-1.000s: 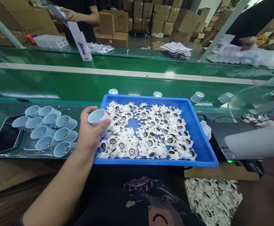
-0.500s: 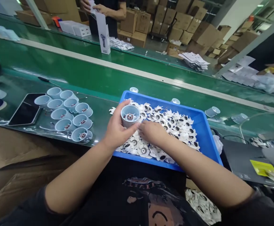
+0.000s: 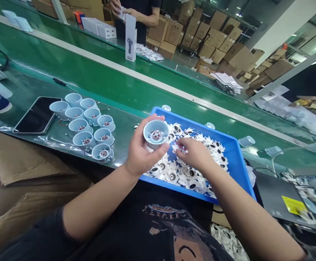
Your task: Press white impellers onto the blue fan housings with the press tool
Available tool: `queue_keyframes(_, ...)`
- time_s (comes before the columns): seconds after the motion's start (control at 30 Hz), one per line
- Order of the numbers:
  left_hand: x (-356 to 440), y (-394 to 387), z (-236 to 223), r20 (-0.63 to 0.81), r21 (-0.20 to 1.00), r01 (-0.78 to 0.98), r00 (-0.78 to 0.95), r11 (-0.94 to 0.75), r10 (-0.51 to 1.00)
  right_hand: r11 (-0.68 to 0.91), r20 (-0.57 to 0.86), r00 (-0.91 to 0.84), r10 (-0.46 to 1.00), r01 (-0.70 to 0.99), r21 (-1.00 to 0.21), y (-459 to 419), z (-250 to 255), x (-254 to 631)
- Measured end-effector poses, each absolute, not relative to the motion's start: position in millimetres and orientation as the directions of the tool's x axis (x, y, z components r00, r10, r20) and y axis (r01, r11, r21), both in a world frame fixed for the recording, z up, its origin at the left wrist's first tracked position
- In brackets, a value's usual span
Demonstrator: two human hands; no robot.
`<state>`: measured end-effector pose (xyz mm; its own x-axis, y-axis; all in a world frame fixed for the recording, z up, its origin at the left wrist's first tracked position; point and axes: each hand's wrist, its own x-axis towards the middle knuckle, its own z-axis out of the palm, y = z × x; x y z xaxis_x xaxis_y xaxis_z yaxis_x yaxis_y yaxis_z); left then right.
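My left hand (image 3: 143, 148) is wrapped round a light blue cup-shaped housing (image 3: 156, 133), tilted so its inside faces me. A round reddish-and-silver motor part and wires show at its bottom. Just right of it, my right hand (image 3: 192, 152) is closed, thumb and fingertips pinching a white fan impeller (image 3: 175, 148) that they partly hide. Beneath both hands is a blue tray (image 3: 235, 159) of white bladed impellers (image 3: 172, 176), several with dark round hubs showing. To the left, several similar blue housings (image 3: 103, 153) stand grouped on the bench, with motor parts inside.
A black-screened tablet (image 3: 38, 115) and a screwdriver-like tool (image 3: 59, 82) lie left. Loose cups (image 3: 246, 141) rest on the green conveyor (image 3: 114, 87) behind the tray. Across it, a person (image 3: 138, 18) stands near a white box (image 3: 131, 38). A yellow label (image 3: 294, 205) is at right.
The view has shifted a little. My right hand has moved right, away from the housing, and a gap now separates the hands. My left hand keeps hold of the housing.
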<state>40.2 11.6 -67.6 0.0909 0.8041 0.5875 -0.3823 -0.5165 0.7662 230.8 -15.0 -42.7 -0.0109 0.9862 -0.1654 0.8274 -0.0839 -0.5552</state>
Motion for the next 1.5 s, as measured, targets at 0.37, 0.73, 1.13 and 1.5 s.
queue_keyframes(0.37, 16, -11, -54, 0.467, 0.749, 0.216, 0.499, -0.626, 0.73, -0.163, -0.155, -0.123, 0.98, -0.058, -0.985, -56, -27, 221)
queue_keyframes(0.73, 36, -19, -45, 0.541, 0.558, 0.252, 0.613, -0.791, 0.576, 0.339, 0.286, -0.212, 0.935, 0.77, -0.541, -81, 16, 204)
queue_keyframes(1.13, 28, -28, -48, 0.557, 0.458, 0.388, 0.576, -0.8, 0.599, 0.323, 0.199, -0.264, 0.944, 0.617, -0.718, -98, -1, 230)
queue_keyframes(1.5, 36, 169, 10, 0.19, 0.186, 0.964, 0.156, -0.191, 0.969, 0.155, 0.335, 0.192, 0.922, 0.612, -0.776, -167, -58, 279)
